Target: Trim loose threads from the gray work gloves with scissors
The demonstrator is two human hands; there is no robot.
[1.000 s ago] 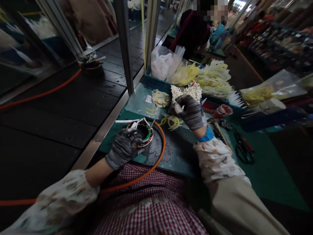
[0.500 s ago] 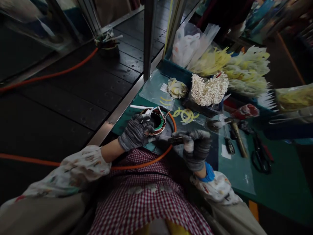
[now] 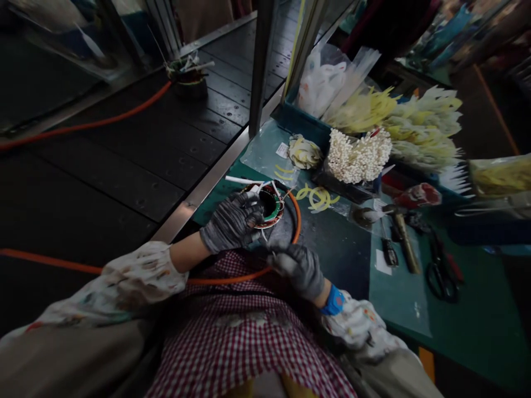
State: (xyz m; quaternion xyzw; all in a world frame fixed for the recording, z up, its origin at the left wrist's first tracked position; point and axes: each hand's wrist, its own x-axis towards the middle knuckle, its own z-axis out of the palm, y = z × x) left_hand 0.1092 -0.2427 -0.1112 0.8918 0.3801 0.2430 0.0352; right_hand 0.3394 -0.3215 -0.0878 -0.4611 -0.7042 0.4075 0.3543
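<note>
A ring-shaped motor stator (image 3: 277, 215) with copper windings, a green inner lining and white sleeved leads sits at the table's near left edge. My left hand (image 3: 232, 221), in a grey striped glove, grips its left side, fingers reaching over the rim. Just right of the stator and nearer my body is my right hand (image 3: 299, 268), gloved alike and blurred. Its fingers are closed; whatever they hold cannot be made out. An orange hose (image 3: 297, 215) loops round the stator's right side and passes below both hands.
Yellow curved strips (image 3: 318, 198) lie behind the stator. Beyond them stand a bundle of white thin tubes (image 3: 359, 155) and yellow sheets (image 3: 418, 132). A hammer (image 3: 406, 243) and black scissors (image 3: 442, 271) rest at right. A metal post (image 3: 261, 72) rises beside the dark roller conveyor (image 3: 149, 149).
My right hand has moved left and down toward my body, and its fingers have curled in. My left hand stays on the stator. The whole view has shifted slightly.
</note>
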